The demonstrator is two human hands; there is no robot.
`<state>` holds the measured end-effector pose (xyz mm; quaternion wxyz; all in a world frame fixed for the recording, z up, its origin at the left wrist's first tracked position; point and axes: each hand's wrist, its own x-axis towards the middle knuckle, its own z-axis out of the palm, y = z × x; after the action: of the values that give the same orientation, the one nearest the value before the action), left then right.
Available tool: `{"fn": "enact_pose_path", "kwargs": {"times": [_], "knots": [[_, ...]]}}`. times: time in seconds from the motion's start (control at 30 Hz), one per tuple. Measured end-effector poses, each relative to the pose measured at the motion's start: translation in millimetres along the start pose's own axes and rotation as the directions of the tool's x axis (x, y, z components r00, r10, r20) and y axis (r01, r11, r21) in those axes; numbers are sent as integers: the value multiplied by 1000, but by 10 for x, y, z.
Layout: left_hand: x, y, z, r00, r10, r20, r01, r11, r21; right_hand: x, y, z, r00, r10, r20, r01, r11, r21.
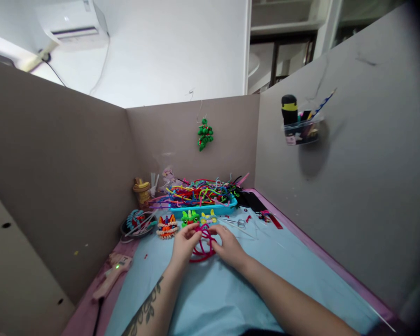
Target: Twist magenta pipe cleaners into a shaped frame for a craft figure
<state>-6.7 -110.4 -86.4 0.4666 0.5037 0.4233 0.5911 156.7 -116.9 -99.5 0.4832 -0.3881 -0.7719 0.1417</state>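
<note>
Between my two hands is a loose, looped bundle of magenta pipe cleaners [203, 255], its lower curve hanging near the blue cloth. My left hand [187, 241] pinches the bundle's upper left side with thumb and fingers. On the other side, my right hand [227, 245] has its curled fingers closed on the right edge of the loops. Just beyond the hands stand a green pipe-cleaner figure [189, 217], a yellow and light-blue one [209, 218], and an orange one [167, 227] further left.
A blue tray [203, 211] heaped with colourful pipe cleaners stands at the back. Scissors [238, 223] lie on the right. A dark bowl [137, 231] and a pink glue gun [112, 278] with a lit green light are on the left. Grey partitions [353, 186] enclose the table.
</note>
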Motion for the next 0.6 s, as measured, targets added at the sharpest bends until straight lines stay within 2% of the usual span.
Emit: {"fn": "enact_pose_path", "kwargs": {"times": [0.27, 0.6], "knots": [[17, -26, -10, 997, -60, 41, 63, 996, -68, -3, -36, -44, 991, -130, 28, 131, 989, -60], [15, -63, -28, 983, -147, 108, 165, 969, -182, 4, -38, -61, 974, -222, -35, 218, 971, -100]]}}
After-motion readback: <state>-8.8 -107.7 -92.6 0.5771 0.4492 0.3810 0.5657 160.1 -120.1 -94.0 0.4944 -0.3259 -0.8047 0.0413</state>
